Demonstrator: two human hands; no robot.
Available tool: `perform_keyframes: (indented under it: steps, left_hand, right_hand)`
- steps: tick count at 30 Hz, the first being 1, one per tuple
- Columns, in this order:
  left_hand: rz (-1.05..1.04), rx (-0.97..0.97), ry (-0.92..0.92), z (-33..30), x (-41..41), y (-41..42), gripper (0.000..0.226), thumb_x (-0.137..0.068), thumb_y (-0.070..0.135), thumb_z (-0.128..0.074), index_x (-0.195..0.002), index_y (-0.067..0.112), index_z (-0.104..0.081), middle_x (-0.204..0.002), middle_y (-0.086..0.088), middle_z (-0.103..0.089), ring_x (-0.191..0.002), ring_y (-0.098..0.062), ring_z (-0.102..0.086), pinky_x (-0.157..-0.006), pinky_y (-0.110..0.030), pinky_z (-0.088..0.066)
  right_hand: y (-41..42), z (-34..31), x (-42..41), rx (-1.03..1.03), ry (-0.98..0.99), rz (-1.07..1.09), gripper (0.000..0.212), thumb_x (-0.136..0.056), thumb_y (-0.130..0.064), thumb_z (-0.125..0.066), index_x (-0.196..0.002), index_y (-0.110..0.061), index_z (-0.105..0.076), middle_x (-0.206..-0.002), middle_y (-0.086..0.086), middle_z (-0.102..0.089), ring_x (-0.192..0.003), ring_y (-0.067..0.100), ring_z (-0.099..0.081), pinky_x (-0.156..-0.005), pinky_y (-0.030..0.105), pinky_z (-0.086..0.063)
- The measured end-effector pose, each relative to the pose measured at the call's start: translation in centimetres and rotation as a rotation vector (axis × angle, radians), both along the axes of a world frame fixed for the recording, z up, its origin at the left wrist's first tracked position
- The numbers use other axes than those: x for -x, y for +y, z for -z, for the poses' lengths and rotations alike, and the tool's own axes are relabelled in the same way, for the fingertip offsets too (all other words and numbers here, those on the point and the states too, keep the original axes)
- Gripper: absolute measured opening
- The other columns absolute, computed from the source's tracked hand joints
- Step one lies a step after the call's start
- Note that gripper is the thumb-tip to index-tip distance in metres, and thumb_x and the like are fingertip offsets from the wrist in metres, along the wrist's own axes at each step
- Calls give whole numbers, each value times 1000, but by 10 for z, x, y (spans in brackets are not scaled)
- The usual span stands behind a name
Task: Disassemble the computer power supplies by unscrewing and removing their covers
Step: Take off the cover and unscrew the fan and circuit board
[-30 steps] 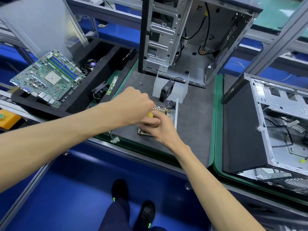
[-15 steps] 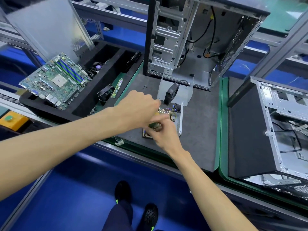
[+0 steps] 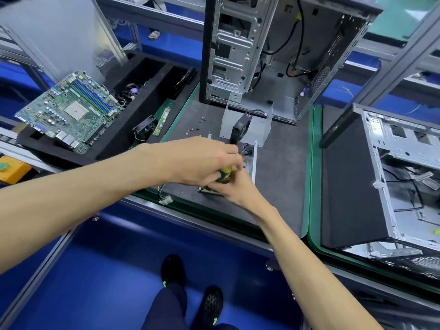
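Observation:
An opened power supply (image 3: 251, 160) lies on the grey mat (image 3: 283, 167), its circuit board and wires exposed and mostly hidden under my hands. My left hand (image 3: 202, 158) grips a screwdriver with a yellow and green handle (image 3: 225, 173) above the board. My right hand (image 3: 234, 186) reaches in from below and holds the screwdriver near its lower part, over the board's near edge. Behind them stands the removed silver cover (image 3: 258, 128) with a black fan (image 3: 241, 128) leaning in it. Several loose screws (image 3: 195, 129) lie on the mat.
An open tower case (image 3: 273, 51) stands at the back of the mat. Another case (image 3: 385, 182) lies on its side at the right. A black foam tray (image 3: 119, 144) at the left holds a motherboard (image 3: 69, 113), a fan and a memory stick. A white connector (image 3: 165, 201) hangs at the mat's front edge.
Both hands stay together over the power supply. The left hand has shifted a little to the right on the screwdriver handle, and my right hand has turned around its lower part.

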State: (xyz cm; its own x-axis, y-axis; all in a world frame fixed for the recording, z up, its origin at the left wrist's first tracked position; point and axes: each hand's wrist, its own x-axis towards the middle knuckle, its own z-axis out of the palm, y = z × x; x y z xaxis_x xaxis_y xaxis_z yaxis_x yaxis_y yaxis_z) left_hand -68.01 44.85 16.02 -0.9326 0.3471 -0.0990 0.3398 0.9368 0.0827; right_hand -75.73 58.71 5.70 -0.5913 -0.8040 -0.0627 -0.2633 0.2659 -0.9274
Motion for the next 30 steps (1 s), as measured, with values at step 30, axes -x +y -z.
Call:
perform_keyframes:
  steps: [30]
  left_hand:
    - [-278,362,285,6,10,10,62,-92,72,-37,-68,15,-41,-57,0,-31,-52,-25,-40,-51,-29,-22]
  right_hand:
    - [-5,30,-26,72,50,218,8,-90,-26,-76,-88,-24,-69,-74,3,-63,-65,26,-61,-62,37,-53]
